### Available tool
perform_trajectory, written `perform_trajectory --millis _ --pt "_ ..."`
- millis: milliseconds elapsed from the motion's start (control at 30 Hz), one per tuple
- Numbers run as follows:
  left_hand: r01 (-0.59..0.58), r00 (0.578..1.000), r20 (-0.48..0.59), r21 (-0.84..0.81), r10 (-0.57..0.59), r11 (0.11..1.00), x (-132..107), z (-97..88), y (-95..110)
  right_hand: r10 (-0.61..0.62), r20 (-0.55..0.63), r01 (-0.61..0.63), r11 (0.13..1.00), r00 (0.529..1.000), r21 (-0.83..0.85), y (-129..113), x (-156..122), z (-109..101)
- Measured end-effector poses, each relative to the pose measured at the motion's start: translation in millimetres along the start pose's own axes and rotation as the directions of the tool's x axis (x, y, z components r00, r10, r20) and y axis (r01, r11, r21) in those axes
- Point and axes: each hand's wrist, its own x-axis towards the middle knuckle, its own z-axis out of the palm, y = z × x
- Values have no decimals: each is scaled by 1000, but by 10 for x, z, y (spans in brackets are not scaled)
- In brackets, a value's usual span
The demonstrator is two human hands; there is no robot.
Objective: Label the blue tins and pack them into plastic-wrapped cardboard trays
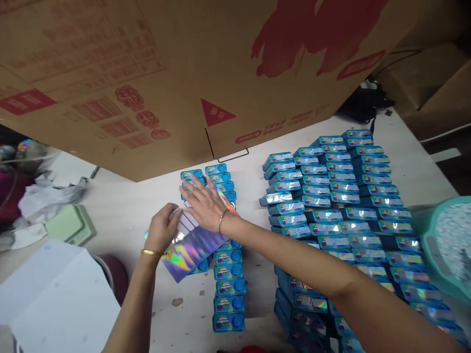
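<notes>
1. Holographic foil, shimmering in rainbow colours, made up the flat sheet (191,247) that lay slanted across the row of small blue boxes (228,274) on the counter (125,211).
2. At the sheet's upper left corner, the left hand (164,228) had its fingers (175,214) curled shut on the edge, pinching it.
3. Over the sheet's upper end, the right hand (206,203) lay flat with fingers (192,185) spread wide, pressing down and gripping nothing.
4. Both wrists wore thin bangles, a gold one on the left (150,252).
5. Right of the sheet, well apart, stood a large stacked block of the same blue boxes (342,206), many with shiny foil faces.
6. Beyond the sheet, a big brown cardboard carton (176,73) with red print leaned over the counter.
7. Left of the sheet lay a pale green pad (69,224) and crumpled plastic wrap (44,196); nearer the person sat white paper (55,299).
8. Far right of the sheet, a teal plastic basket (445,245) showed at the frame edge.
</notes>
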Motion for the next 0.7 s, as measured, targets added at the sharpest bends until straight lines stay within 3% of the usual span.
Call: perform_trajectory --millis 100,200,333,433,533,633,700 --pt "-101 985 108 -262 133 960 -49 -66 206 52 100 -54 998 994 13 -45 -97 -102" --pt "-69 966 211 -346 149 936 -62 -55 222 169 185 -164 986 968 -38 134 -353 -166" --pt "-38 936 323 -303 141 952 -105 100 59 225 160 -215 974 961 -75 373 -681 -57" --pt "-136 948 250 -238 196 962 -132 211 12 166 132 -158 985 977 -65 364 -769 77" --pt "-235 949 182 -136 257 963 -155 268 49 199 145 -187 978 969 -90 293 -759 154" --pt "-268 938 216 -44 271 962 -204 307 96 252 107 -244 966 962 -82 267 -751 168" --pt "-276 934 237 8 266 961 -241 339 117 219 94 -216 975 971 -44 266 -757 166"
